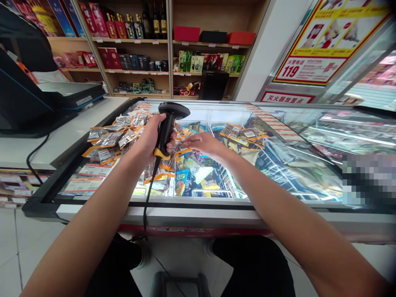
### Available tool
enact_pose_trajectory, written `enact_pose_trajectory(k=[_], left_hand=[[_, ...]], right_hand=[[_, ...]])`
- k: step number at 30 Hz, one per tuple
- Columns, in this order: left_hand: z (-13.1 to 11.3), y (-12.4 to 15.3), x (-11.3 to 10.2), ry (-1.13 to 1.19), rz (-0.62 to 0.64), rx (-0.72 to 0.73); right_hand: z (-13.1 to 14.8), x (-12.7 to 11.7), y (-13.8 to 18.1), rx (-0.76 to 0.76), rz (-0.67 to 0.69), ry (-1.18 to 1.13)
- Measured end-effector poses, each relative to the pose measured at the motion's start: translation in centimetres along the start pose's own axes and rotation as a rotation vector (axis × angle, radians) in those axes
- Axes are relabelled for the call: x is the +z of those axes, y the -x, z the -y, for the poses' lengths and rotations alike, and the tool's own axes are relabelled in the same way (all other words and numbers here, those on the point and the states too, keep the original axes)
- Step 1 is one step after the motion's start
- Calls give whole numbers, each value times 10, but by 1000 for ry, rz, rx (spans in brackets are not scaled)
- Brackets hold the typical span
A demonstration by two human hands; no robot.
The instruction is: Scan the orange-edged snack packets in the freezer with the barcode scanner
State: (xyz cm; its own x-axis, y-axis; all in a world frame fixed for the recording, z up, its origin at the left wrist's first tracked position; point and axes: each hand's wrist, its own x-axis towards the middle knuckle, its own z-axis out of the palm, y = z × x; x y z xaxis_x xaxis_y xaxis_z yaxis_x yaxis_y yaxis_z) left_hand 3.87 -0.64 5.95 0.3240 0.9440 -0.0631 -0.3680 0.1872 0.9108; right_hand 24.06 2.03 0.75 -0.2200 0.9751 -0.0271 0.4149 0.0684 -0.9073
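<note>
My left hand (151, 134) is wrapped around the grip of a black barcode scanner (167, 130) with yellow trim, its head uppermost and its cord hanging down. Just to the right, the fingers of my right hand (199, 142) are pinched together at a small orange-edged snack packet (183, 152); the exact contact is partly hidden. Left of the scanner lies a heap of similar silver-and-orange packets (109, 138) on the freezer's glass top (89, 171). More orange-edged packets spread beneath and behind the scanner.
Colourful frozen-food bags (198, 169) show in wire baskets inside the chest freezer (198, 210). A counter (69, 132) with a dark checkout machine stands at left. Shelves (133, 41) of bottles and boxes line the back. The scanner's cord (149, 198) drops over the freezer's front edge.
</note>
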Motion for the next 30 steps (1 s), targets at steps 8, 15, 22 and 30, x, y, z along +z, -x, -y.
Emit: enact_pose_trajectory(k=[8, 15, 22, 30], left_hand=[[3, 4, 9, -18, 19, -35], [15, 0, 7, -48, 109, -32], [23, 0, 7, -80, 197, -34], [19, -1, 5, -48, 169, 9]], right_hand=[[-16, -38, -7, 47, -322, -509], [-24, -38, -15, -60, -451, -535], [-30, -36, -17, -118, -451, -440], [-16, -50, -13, -19, -535, -427]])
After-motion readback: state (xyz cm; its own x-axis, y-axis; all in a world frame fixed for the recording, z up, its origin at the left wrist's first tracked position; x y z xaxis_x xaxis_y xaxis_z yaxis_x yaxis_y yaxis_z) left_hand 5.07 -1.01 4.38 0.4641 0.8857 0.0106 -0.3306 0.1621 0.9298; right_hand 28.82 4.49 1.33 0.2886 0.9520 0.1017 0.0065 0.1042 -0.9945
